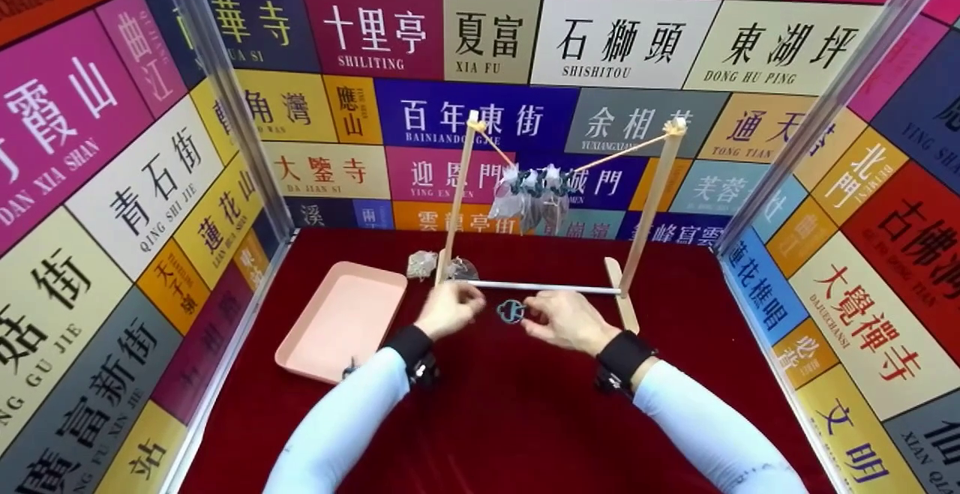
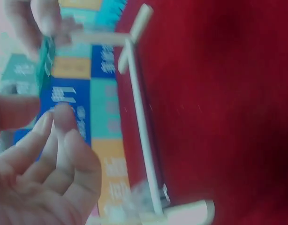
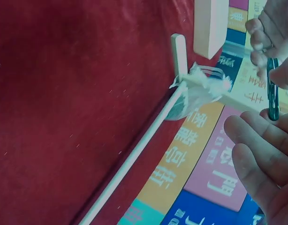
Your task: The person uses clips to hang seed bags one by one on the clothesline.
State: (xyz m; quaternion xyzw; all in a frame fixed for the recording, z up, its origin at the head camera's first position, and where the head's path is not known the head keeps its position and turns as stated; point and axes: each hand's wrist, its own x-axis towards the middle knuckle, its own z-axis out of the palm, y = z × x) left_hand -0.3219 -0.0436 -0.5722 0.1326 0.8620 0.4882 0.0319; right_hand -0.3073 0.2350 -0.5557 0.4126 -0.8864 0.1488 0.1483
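Note:
A small teal openwork ring (image 1: pixel 511 312) is pinched between the thumb and fingers of my right hand (image 1: pixel 570 320), in front of the wooden stand. In the right wrist view the ring (image 3: pixel 273 89) appears edge-on, held by the right hand (image 3: pixel 263 164). Just left of the ring, my left hand (image 1: pixel 450 308) hovers with bent, loose fingers and nothing between them. In the left wrist view, the left hand (image 2: pixel 50 164) faces the ring (image 2: pixel 44 63), apart from it. Behind, several white mesh pouches (image 1: pixel 529 198) with teal pieces hang on the stand's cord (image 1: pixel 626 151).
The stand has two wooden posts (image 1: pixel 652 209) joined by a pale bottom rod (image 1: pixel 540 286). Pale mesh pouches (image 1: pixel 422 264) lie by its left foot. A pink tray (image 1: pixel 341 321) sits left on the red cloth (image 1: pixel 517 419). Printed walls surround the table.

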